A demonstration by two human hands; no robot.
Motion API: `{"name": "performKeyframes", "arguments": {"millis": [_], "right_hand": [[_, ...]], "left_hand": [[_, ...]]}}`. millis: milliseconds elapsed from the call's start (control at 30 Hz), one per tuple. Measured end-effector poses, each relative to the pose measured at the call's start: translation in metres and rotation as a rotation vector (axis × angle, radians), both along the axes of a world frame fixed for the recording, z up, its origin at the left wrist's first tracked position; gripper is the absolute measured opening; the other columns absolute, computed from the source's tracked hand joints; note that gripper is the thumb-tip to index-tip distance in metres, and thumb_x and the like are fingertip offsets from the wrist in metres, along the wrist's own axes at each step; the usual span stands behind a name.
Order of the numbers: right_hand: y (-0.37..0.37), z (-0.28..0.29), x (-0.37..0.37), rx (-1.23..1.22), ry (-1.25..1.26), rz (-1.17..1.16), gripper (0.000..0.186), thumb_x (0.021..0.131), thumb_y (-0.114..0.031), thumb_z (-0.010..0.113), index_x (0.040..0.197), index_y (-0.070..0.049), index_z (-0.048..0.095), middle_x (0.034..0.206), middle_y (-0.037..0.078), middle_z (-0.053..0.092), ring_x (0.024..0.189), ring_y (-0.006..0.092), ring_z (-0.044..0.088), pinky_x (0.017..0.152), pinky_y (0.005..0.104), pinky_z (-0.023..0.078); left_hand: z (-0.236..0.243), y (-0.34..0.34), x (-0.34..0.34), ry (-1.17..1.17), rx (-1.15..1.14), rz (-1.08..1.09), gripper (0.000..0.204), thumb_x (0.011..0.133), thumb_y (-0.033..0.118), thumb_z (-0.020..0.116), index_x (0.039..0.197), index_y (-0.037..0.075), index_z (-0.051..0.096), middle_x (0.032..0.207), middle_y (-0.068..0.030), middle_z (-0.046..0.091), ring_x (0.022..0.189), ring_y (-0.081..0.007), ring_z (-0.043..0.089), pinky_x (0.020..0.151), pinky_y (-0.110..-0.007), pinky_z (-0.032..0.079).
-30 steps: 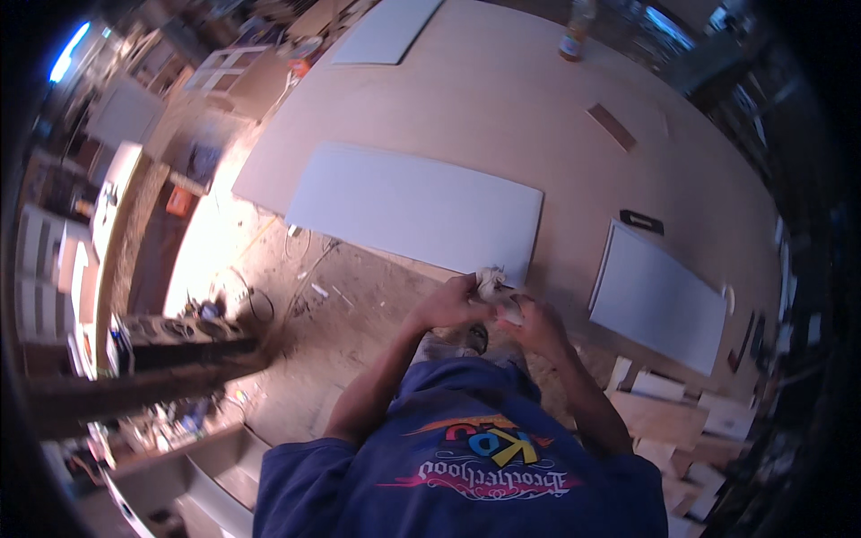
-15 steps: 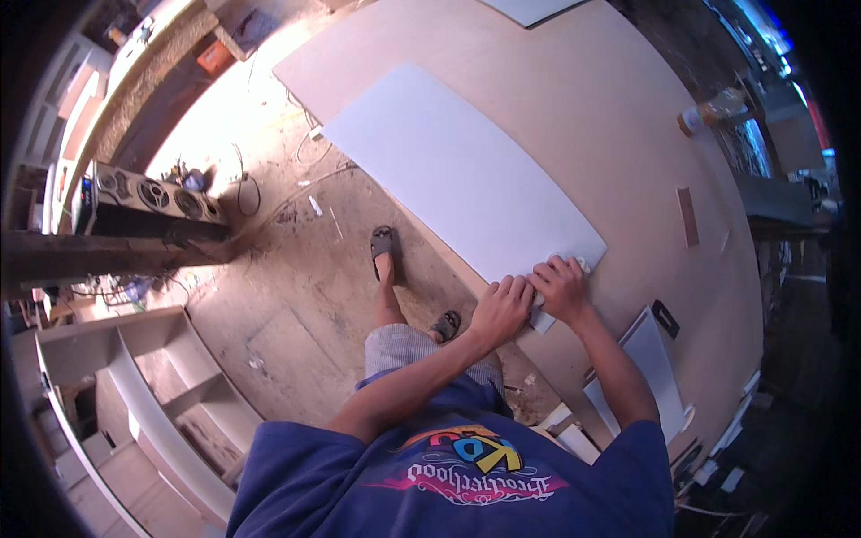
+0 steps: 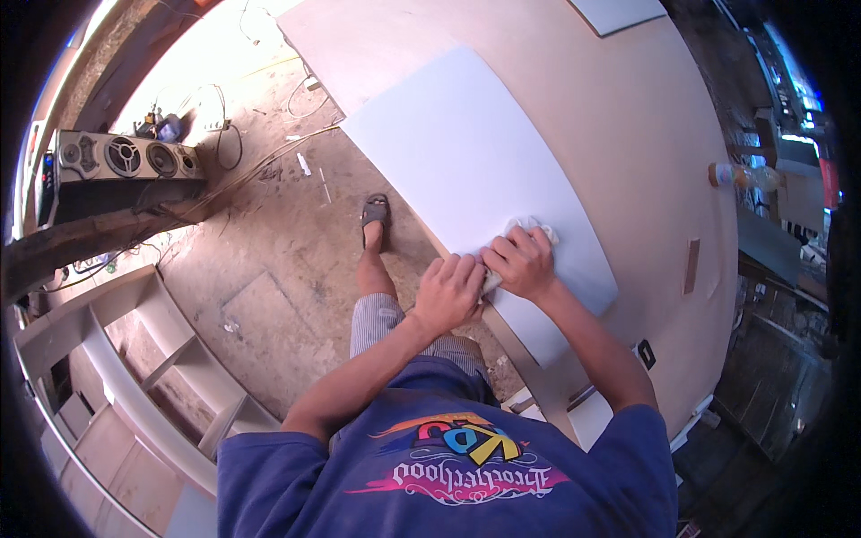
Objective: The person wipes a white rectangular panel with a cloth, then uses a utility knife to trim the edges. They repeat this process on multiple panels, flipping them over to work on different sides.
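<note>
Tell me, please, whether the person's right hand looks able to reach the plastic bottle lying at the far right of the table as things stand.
Probably not without stepping over. The right hand presses a white cloth on the white panel, while the plastic bottle lies across a broad stretch of bare table. Nothing blocks the way.

Both arms reach forward, left hand [image 3: 451, 291] and right hand [image 3: 523, 262] side by side, fingers curled.

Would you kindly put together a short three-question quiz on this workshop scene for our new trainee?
1. True or false: the right hand presses a white cloth onto the white panel.
2. Where does the left hand rest? A) at the panel's near edge B) on the plastic bottle C) on the speaker box
3. Fill in: the panel lies on a large ___ board.

Key: 1 true; 2 A; 3 brown.
</note>
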State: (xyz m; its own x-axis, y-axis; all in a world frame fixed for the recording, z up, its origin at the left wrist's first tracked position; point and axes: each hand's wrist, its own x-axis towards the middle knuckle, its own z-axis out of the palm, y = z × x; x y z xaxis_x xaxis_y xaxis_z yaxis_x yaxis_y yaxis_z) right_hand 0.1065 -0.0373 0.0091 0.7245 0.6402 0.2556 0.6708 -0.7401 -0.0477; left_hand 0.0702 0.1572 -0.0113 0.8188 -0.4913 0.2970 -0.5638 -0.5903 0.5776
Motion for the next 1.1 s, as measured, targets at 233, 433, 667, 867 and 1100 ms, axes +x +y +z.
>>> {"name": "performKeyframes", "arguments": {"millis": [233,433,667,867,1100], "right_hand": [[0.072,-0.012,0.093,0.033,-0.091,0.045,0.012,0.081,-0.026,0.062,0.072,-0.021,0.055,0.077,-0.005,0.050,0.076,0.0150,0.054,0.067,0.0360,0.037],[0.134,-0.015,0.177,0.047,-0.108,0.103,0.010,0.084,-0.028,0.062,0.076,-0.023,0.060,0.081,-0.007,0.055,0.083,0.0142,0.058,0.070,0.0373,0.039],[0.187,-0.002,0.246,0.027,-0.023,0.057,0.012,0.079,-0.011,0.065,0.085,-0.022,0.066,0.086,-0.007,0.061,0.090,0.0155,0.061,0.070,0.0376,0.042],[0.159,-0.013,0.206,0.092,-0.037,-0.003,0.010,0.079,-0.011,0.064,0.082,-0.020,0.064,0.086,-0.007,0.062,0.089,0.0151,0.061,0.072,0.0372,0.041],[0.099,-0.014,0.115,0.135,0.021,-0.004,0.004,0.079,-0.016,0.065,0.078,-0.020,0.063,0.083,-0.005,0.059,0.085,0.0151,0.060,0.072,0.0356,0.039]], "left_hand": [[-0.003,0.066,0.080,-0.066,-0.004,0.126,0.048,0.057,0.025,0.072,0.098,0.003,0.061,0.089,-0.0082,0.054,0.080,-0.0252,0.057,0.067,-0.038,0.046],[-0.009,0.118,0.146,-0.138,0.012,0.288,0.047,0.060,0.021,0.074,0.103,0.003,0.063,0.089,-0.0108,0.054,0.078,-0.0307,0.056,0.068,-0.041,0.047],[0.006,0.165,0.224,-0.128,0.068,0.385,0.029,0.063,0.013,0.070,0.091,0.007,0.063,0.087,-0.0090,0.059,0.081,-0.0311,0.061,0.067,-0.044,0.052],[-0.004,0.130,0.192,-0.187,0.017,0.384,0.027,0.060,0.011,0.070,0.085,0.007,0.062,0.080,-0.0090,0.056,0.074,-0.0304,0.060,0.064,-0.042,0.051],[-0.008,0.075,0.099,-0.167,-0.016,0.300,0.032,0.057,0.015,0.069,0.087,0.005,0.063,0.079,-0.0087,0.054,0.070,-0.0282,0.058,0.061,-0.039,0.049]]}}
